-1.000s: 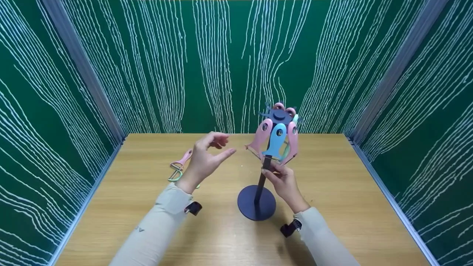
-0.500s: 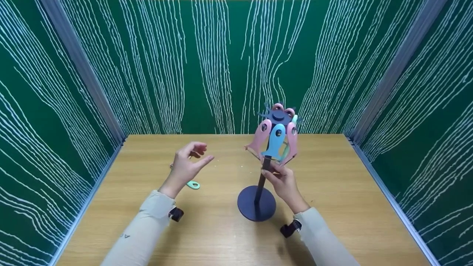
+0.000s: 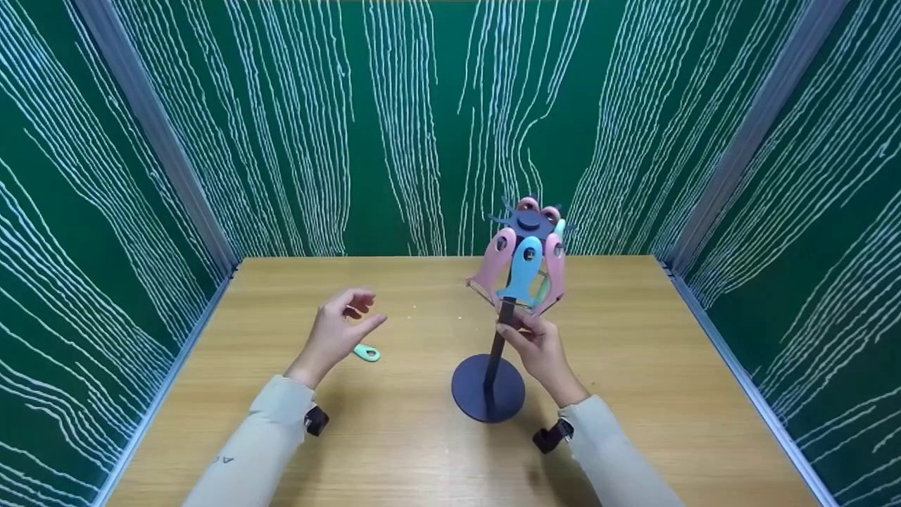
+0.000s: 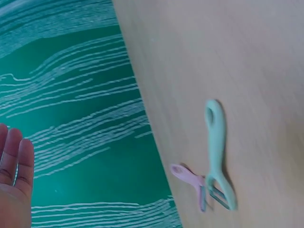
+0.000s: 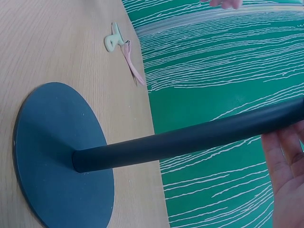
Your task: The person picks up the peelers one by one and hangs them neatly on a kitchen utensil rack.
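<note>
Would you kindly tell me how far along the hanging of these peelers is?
Already done: a blue peeler and several pink ones hang from the stand. In hand: the right hand holds the stand; the left hand holds nothing. Apparently left: a loose green peeler and a loose pink peeler lie on the table.

Matt stand (image 5: pixel 161 145) — smooth plastic-looking peelers (image 4: pixel 217 151) — wood-grain tabletop (image 3: pixel 408 436)

Left hand (image 3: pixel 334 334) sits farther from the stand (image 3: pixel 497 350) than one second earlier, now hiding the pink peeler (image 4: pixel 191 178) in head view.
</note>
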`<state>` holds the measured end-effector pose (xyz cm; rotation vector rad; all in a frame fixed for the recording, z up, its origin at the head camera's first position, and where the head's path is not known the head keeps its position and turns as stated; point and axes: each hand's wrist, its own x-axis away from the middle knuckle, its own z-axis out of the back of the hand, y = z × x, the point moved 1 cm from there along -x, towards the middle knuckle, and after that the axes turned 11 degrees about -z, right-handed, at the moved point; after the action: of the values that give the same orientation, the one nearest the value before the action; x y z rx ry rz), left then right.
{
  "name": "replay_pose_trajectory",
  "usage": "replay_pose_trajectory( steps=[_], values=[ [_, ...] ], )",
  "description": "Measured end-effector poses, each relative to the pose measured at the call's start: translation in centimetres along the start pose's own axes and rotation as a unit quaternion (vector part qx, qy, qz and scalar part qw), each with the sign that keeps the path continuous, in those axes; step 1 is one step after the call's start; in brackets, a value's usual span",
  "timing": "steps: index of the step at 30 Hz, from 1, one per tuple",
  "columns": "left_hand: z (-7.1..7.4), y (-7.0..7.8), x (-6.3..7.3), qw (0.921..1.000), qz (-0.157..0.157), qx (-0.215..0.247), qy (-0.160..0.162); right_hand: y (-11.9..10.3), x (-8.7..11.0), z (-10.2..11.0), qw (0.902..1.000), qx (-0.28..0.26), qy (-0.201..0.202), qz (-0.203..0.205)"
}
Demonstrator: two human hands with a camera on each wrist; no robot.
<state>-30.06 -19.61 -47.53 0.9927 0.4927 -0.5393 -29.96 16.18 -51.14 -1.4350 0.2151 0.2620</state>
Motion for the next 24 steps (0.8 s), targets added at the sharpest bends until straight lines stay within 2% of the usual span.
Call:
replay_pose_trajectory(
  steps=[6, 15, 24],
  values=[
    [0.5, -1.5, 0.8, 0.9987, 0.041, -0.005, -0.029, 0.1, 0.1, 0.0, 0.9999, 0.002, 0.004, -0.009],
    [0.7, -3.6, 1.7, 0.9935, 0.073, -0.026, -0.083, 0.1, 0.0, 0.1, 0.9998, 0.014, 0.006, -0.015],
    [0.9, -5.7, 2.6, 0.9857, 0.117, -0.042, -0.113, 0.0, 0.0, 0.1, 0.9997, 0.018, 0.001, -0.015]
  ],
)
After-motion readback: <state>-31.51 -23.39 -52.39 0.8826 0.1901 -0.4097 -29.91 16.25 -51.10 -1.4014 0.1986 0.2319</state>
